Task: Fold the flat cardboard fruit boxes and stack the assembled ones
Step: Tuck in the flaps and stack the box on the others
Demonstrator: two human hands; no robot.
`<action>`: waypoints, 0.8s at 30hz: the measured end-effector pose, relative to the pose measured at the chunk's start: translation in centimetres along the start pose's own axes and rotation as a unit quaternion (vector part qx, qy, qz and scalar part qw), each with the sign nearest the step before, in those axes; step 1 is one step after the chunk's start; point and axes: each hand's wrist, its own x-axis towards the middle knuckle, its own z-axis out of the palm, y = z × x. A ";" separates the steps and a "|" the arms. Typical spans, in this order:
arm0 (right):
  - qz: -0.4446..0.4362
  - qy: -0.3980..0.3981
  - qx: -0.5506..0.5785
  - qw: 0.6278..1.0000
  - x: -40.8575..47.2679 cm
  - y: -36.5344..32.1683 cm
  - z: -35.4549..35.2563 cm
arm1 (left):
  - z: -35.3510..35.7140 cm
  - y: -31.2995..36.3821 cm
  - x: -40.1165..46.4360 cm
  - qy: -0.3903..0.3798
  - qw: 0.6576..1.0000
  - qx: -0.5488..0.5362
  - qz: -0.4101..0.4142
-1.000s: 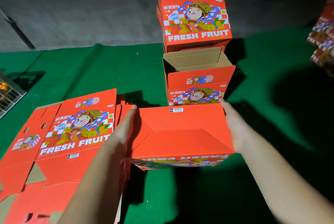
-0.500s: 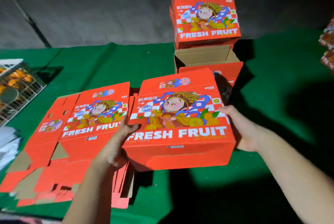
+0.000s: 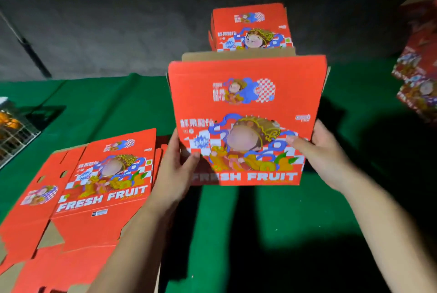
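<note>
I hold an assembled red fruit box [image 3: 246, 93] upright above the green table, its printed "FRESH FRUIT" face toward me and its brown open top edge showing at the back. My left hand [image 3: 175, 169] grips its left lower side, thumb on the front. My right hand [image 3: 319, 150] grips its right lower side, thumb across the print. Behind it, another assembled box [image 3: 250, 30] sits on top of a stack; the lower part of that stack is hidden. A pile of flat red boxes [image 3: 94, 188] lies at the left.
The table has a green cloth [image 3: 272, 233]. A wire basket with orange fruit [image 3: 11, 129] stands at the far left edge. More red boxes [image 3: 418, 84] are piled at the right edge. A dark grey wall rises behind.
The box was turned from bottom-up to print-up, then raised upright and carried forward toward the stack. Both hands shifted down to its lower sides.
</note>
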 end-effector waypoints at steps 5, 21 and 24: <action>-0.100 0.045 0.019 0.994 7.9 -6.8 -1.4 | 0.5 3.2 10.0 0.003 0.991 0.036 0.130; 0.055 0.124 -0.125 0.983 17.8 -0.9 -2.5 | 5.8 -2.1 19.4 0.005 0.987 0.160 0.020; 0.079 0.187 -0.087 0.975 16.3 -1.3 -1.8 | 7.0 -2.0 18.1 0.090 0.970 0.222 -0.041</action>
